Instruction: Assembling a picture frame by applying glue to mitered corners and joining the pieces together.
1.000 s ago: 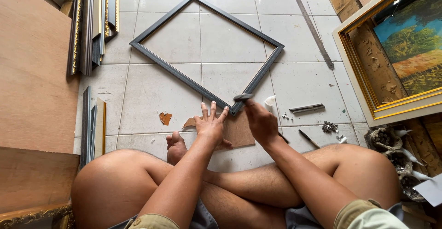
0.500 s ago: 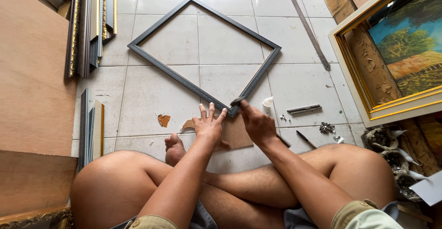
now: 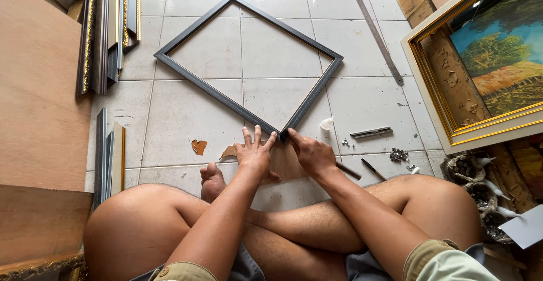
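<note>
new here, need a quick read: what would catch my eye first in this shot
The dark grey frame lies like a diamond on the tiled floor, mid-picture. Both hands, left hand and right hand, press at its near corner, over a brown board. At the right edge leans a gold-framed painting.

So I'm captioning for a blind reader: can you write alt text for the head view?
A person sitting cross-legged on a tiled floor presses their left hand and right hand at the near corner of a dark grey picture frame. A framed landscape painting lies to the right.
</note>
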